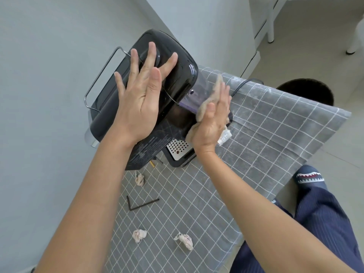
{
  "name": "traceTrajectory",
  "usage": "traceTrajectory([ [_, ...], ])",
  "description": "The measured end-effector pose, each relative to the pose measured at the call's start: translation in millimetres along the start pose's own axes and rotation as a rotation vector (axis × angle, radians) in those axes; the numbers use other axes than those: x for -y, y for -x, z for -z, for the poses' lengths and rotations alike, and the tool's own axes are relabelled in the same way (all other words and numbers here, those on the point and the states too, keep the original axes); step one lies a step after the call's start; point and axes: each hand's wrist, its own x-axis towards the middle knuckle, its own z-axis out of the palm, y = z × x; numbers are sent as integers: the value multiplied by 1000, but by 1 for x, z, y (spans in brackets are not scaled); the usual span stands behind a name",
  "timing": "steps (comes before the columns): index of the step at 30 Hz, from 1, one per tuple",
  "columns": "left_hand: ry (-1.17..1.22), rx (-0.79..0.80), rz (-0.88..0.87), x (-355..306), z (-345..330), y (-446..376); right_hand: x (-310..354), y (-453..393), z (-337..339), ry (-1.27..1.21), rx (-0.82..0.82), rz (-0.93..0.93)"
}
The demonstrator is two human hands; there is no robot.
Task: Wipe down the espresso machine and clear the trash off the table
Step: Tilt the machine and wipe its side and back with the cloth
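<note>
Espresso machine (149,91) at the surface's (266,154) far edge: brace with left hand (137,95), fingers spread flat. Press cloth (208,99) firmly under right hand (212,123), fingers together. 3 paper wads (139,235) near the front edge.

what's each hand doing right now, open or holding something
Left hand: open, fingers spread, palm flat on top of the espresso machine.
Right hand: pressing a beige cloth against the machine's side.
</note>
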Motion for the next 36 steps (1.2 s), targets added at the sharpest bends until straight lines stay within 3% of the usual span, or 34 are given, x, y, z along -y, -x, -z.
traceTrajectory([
  [3,6,-2,-3,-1,0,1,-24,16,4,0,-43,-275],
  [5,11,-4,-1,-1,0,1,-22,48,5,-14,67,-316],
  [9,13,6,-7,1,1,1,15,87,-5,25,234,14],
  [13,28,12,-16,3,0,1,38,25,-11,74,111,330],
  [15,38,9,-10,3,0,1,29,-1,-10,57,22,233],
  [20,54,6,-5,1,0,2,-29,13,1,30,-123,-308],
  [22,57,5,1,0,0,2,-23,40,-1,-1,-36,-284],
  [25,49,8,-5,0,0,2,14,76,-10,46,136,-21],
  [30,48,7,-13,0,0,1,48,17,-11,24,76,279],
  [33,51,4,3,-2,0,0,37,-21,-5,-83,36,252],
  [36,61,7,0,-3,0,2,-3,-13,1,-33,-46,-31],
])
